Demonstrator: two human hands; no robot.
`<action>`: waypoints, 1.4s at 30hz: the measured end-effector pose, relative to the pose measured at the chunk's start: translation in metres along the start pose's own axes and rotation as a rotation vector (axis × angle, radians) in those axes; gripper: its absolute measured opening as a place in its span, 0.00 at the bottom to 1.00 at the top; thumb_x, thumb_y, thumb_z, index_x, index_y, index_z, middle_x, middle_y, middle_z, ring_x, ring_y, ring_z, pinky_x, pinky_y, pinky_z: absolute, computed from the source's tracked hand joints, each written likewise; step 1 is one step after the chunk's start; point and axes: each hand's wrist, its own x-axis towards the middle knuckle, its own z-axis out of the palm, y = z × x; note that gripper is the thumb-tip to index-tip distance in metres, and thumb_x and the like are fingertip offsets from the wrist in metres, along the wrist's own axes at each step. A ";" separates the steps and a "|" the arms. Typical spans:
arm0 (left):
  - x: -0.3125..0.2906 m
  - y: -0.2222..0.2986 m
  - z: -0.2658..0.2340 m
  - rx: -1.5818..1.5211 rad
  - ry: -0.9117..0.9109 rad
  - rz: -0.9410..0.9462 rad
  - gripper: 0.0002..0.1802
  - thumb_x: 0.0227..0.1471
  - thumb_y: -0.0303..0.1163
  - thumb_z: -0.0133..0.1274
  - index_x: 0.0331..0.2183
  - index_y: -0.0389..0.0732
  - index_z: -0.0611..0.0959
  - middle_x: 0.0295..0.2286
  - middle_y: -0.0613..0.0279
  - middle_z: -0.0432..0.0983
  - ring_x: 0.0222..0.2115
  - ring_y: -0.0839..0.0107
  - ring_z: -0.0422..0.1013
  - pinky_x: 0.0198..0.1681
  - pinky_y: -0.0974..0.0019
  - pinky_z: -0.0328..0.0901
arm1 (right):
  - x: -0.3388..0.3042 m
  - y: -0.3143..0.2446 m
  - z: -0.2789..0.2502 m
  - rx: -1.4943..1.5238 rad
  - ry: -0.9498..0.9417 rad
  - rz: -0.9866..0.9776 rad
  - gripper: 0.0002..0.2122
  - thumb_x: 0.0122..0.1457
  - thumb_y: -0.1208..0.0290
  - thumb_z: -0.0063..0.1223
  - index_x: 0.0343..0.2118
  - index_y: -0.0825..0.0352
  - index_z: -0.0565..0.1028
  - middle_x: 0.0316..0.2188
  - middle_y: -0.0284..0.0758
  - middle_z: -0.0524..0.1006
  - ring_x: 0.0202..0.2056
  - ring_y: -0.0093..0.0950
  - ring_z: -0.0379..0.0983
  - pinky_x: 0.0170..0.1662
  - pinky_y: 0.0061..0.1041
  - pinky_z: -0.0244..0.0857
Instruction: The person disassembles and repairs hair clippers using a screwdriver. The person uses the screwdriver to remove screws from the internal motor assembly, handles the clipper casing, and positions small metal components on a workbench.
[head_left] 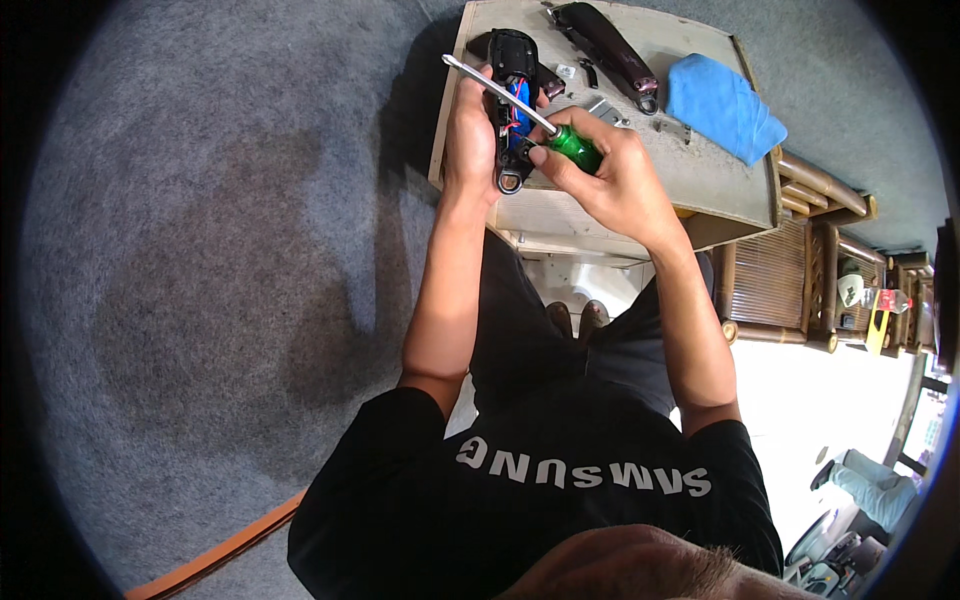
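My left hand [468, 140] is closed around an opened black hair clipper [514, 50], held upright over the table's near left part. Inside its bare housing show a blue battery [521, 94] and thin red and other wires. My right hand [628, 185] grips a screwdriver by its green handle [576, 150]. The long metal shaft slants up to the left across the clipper, its tip beyond my left fingers and clear of any screw. My right thumb and fingertips are at the clipper's lower end, by a small black part [524, 150]; whether they pinch it is hard to see.
On the pale wooden table [700, 195] lie a second dark clipper [605, 50], a blue cloth [718, 105], a dark cover piece [551, 83], a metal plate [603, 108] and several small parts. A bamboo bench [768, 275] stands right. Someone's light trouser legs [870, 485] show lower right.
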 end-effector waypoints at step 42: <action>-0.002 -0.005 0.008 0.212 0.108 0.207 0.20 0.69 0.47 0.40 0.46 0.41 0.76 0.33 0.58 0.80 0.33 0.73 0.78 0.38 0.69 0.74 | -0.004 -0.004 0.003 -0.236 -0.004 -0.039 0.12 0.50 0.69 0.64 0.37 0.66 0.79 0.21 0.43 0.79 0.25 0.45 0.80 0.31 0.40 0.73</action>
